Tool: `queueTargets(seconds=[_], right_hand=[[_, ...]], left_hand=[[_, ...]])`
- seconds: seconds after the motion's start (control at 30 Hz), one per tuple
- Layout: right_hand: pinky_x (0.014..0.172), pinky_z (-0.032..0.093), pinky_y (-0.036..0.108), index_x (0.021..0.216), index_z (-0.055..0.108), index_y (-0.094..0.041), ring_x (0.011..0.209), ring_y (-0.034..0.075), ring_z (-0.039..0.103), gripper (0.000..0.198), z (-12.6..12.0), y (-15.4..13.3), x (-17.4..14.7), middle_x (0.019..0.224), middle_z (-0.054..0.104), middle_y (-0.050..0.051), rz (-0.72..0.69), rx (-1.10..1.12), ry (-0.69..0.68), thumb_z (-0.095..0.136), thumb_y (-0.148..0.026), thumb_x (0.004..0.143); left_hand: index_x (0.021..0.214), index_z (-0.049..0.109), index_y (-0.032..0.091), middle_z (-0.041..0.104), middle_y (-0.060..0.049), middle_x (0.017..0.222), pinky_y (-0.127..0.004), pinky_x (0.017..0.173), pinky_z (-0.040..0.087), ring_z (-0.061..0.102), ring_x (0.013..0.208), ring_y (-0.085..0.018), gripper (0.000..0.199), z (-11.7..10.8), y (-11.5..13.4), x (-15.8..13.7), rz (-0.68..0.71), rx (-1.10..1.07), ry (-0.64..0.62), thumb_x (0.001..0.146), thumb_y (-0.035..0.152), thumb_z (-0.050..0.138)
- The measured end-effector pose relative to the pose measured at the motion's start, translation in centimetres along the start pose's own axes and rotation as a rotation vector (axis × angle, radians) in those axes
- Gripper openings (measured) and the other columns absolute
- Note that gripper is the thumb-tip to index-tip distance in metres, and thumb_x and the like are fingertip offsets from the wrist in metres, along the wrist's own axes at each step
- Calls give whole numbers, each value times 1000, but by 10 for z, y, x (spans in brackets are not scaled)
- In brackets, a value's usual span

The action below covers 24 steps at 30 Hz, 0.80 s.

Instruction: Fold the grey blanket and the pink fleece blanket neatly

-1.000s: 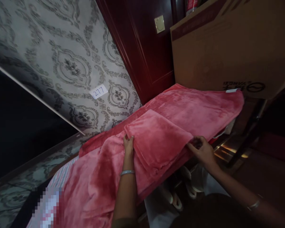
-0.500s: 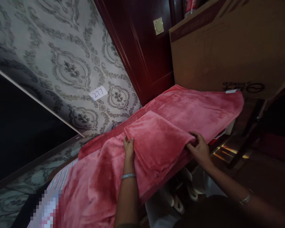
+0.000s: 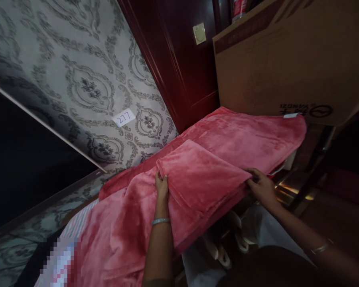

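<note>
A plush pink blanket (image 3: 197, 175) lies spread over a long surface, with one part folded back on itself in the middle. My left hand (image 3: 161, 185) pinches the left edge of that folded part, thumb on top. At its right corner, my right hand (image 3: 261, 186) grips the fabric between thumb and fingers, pulling the edge fairly straight. The far end of the blanket lies flat and carries a small white label (image 3: 291, 115). Toward the near left the fabric is bunched in loose waves.
Behind the blanket stand a patterned wall with a paper marked 277 (image 3: 124, 117) and a dark red door (image 3: 179, 56). A large cardboard box (image 3: 287, 67) is at the far right. A dark screen (image 3: 26, 159) is at left. White slippers (image 3: 224, 257) lie below.
My right hand has moved right with the blanket's corner, and the folded part now looks smoother and more stretched. My left hand has stayed in place.
</note>
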State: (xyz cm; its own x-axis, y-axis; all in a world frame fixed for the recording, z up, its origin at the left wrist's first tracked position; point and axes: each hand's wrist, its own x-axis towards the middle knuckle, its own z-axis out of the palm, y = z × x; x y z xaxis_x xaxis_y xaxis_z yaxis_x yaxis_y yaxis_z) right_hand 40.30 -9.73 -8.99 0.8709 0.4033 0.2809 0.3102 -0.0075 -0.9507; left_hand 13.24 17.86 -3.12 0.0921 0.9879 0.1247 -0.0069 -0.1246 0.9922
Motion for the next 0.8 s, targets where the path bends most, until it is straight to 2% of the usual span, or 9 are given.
queueTargets(seconds=[0.1, 0.27, 0.37, 0.47, 0.53, 0.63, 0.7, 0.8], right_hand=[[64, 52, 32, 104, 71, -21, 73, 20, 66, 46, 0, 2, 2, 95, 75, 6, -21, -8, -61, 55, -40, 65], [62, 50, 31, 105, 71, -22, 68, 19, 62, 48, -4, 2, 4, 91, 74, 5, -32, -44, -120, 55, -37, 62], [58, 48, 31, 104, 71, -21, 64, 19, 59, 48, -6, 0, 4, 89, 73, 5, -8, -49, -143, 55, -39, 63], [63, 50, 33, 104, 70, -20, 71, 22, 62, 49, -5, -4, 3, 90, 72, 7, 6, -64, -139, 60, -45, 64], [63, 50, 34, 107, 70, -19, 71, 22, 62, 52, -3, -8, 1, 89, 71, 8, -6, -98, -140, 62, -42, 60], [61, 48, 33, 110, 70, -19, 68, 22, 60, 57, 1, -11, -3, 90, 72, 8, -33, -167, -122, 61, -35, 56], [59, 47, 32, 111, 70, -19, 65, 20, 59, 58, 2, -12, -5, 91, 72, 8, -26, -186, -106, 57, -32, 57], [60, 48, 31, 107, 70, -20, 63, 19, 59, 54, 1, -10, -7, 93, 73, 7, -31, -160, -77, 51, -30, 58]], left_hand=[[125, 61, 21, 71, -14, 124, -45, 105, 52, 69, 116, -29, 56, 3, 5, -4, 2, -8, 3, 73, 22, 82], [134, 55, 20, 69, -14, 129, -44, 105, 53, 67, 117, -28, 64, 13, 22, -18, -55, -54, 34, 75, 20, 80], [148, 42, 23, 61, -14, 142, -43, 104, 54, 65, 122, -28, 83, 14, 29, -45, -96, -127, -5, 75, 19, 81], [155, 33, 27, 54, -13, 151, -43, 106, 54, 60, 131, -30, 96, 13, 28, -92, -90, -152, -107, 74, 25, 84], [156, 33, 26, 46, -12, 158, -42, 114, 47, 49, 142, -32, 101, 13, 26, -126, -61, -68, -139, 71, 26, 87], [159, 30, 24, 31, -8, 168, -39, 126, 28, 29, 155, -28, 105, 15, 30, -162, 13, 99, -173, 68, 16, 83], [160, 28, 27, 27, -4, 170, -32, 128, 22, 23, 157, -22, 102, 14, 37, -170, 30, 159, -207, 70, 8, 73], [159, 29, 30, 27, 0, 170, -28, 126, 24, 23, 157, -18, 99, 8, 48, -166, 12, 184, -224, 70, 4, 63]])
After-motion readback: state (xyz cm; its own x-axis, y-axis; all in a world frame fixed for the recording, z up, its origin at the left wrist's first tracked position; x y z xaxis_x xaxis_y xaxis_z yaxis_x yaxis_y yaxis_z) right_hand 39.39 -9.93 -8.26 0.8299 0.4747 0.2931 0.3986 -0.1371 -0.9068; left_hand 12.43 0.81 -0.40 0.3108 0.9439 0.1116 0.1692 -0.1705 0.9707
